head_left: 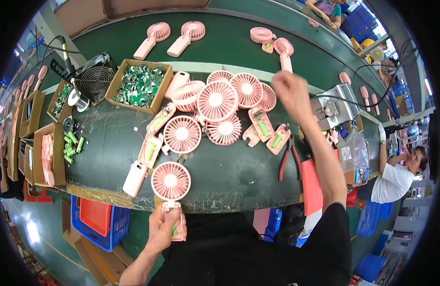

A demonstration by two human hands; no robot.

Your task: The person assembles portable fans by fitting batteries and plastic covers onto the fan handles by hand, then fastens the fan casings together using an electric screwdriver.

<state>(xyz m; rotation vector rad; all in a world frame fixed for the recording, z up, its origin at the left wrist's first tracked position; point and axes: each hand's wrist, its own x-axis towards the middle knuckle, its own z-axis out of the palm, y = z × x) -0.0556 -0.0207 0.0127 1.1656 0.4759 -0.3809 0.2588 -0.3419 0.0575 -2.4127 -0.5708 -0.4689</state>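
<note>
In my left hand (pixel 160 229) is a pink handheld fan (pixel 170 180), gripped by its handle at the table's front edge. The handle's cover is off, and a bit of green battery shows beside my fingers. My right hand (pixel 292 90) is raised over the back right of the bench, its fingers bent and blurred. Just beyond it lies a pink fan (pixel 284 46); whether I touch its handle cannot be made out. Between my hands is a pile of pink fans (pixel 218 101), some with opened handles and green batteries (pixel 262 127).
Red-handled pliers (pixel 290 159) lie under my right forearm. At the left are a box of green circuit boards (pixel 139 86), a solder spool (pixel 78 101), loose green batteries (pixel 73 145) and a small black fan (pixel 95 78). A grey metal device (pixel 335 107) stands right. Behind runs a green belt (pixel 220 40).
</note>
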